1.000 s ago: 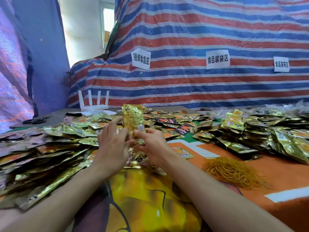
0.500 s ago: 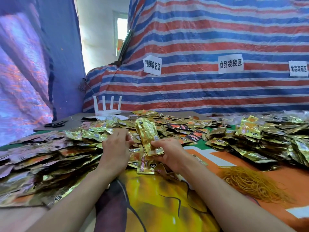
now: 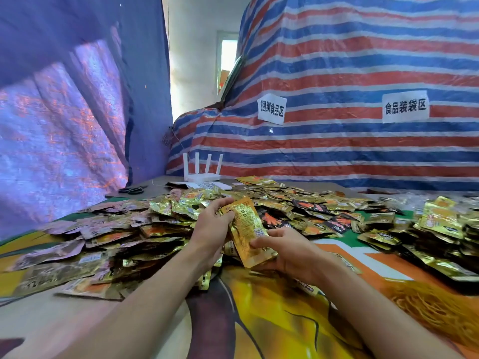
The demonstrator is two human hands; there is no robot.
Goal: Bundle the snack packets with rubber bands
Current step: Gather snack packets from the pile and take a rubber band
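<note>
A small stack of gold snack packets (image 3: pixel 246 229) stands tilted over the table's middle. My right hand (image 3: pixel 287 252) grips its lower end, thumb on the front. My left hand (image 3: pixel 210 229) pinches the upper left corner of the stack with curled fingers. A broad heap of loose gold and dark packets (image 3: pixel 103 237) covers the table to the left and behind. A second heap of packets (image 3: pixel 440 229) lies at the right. A pile of tan rubber bands (image 3: pixel 438 309) lies at the lower right, partly cut off by the frame edge.
A white router (image 3: pixel 202 174) with several antennas stands at the back of the table. Black scissors (image 3: pixel 132 189) lie at the back left. A striped tarp wall with paper signs (image 3: pixel 272 108) rises behind. The tabletop (image 3: pixel 272 320) is orange and yellow.
The packet stack has come down from upright to a tilt near the table. My left hand has moved from the loose heap onto the stack's top corner. The camera has turned left.
</note>
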